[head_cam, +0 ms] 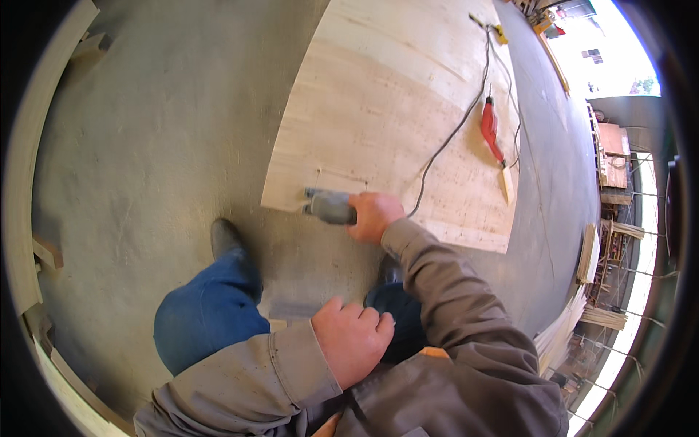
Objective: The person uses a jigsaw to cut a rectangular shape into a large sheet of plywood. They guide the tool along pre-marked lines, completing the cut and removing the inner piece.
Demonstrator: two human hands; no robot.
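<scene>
My right hand (377,216) grips a grey jigsaw (330,206) by its body, at the near left edge of a plywood sheet (349,120). The saw looks slightly blurred, and its blade cannot be made out. Just beyond it, a dark line (344,176) runs between two small marks or holes in the plywood. In front of my torso, my left hand (355,341) is curled into a loose fist; its palm side is hidden. A dark power cord (437,153) trails across the sheet from near my right wrist.
A red power drill (490,131) with a bit lies at the sheet's right side, above a small wood strip (507,185). Farther off is a yellow-and-black tool (499,34). My boots stand on the concrete floor (164,136). Long boards (60,136) line the left; stacked lumber (588,254) is at right.
</scene>
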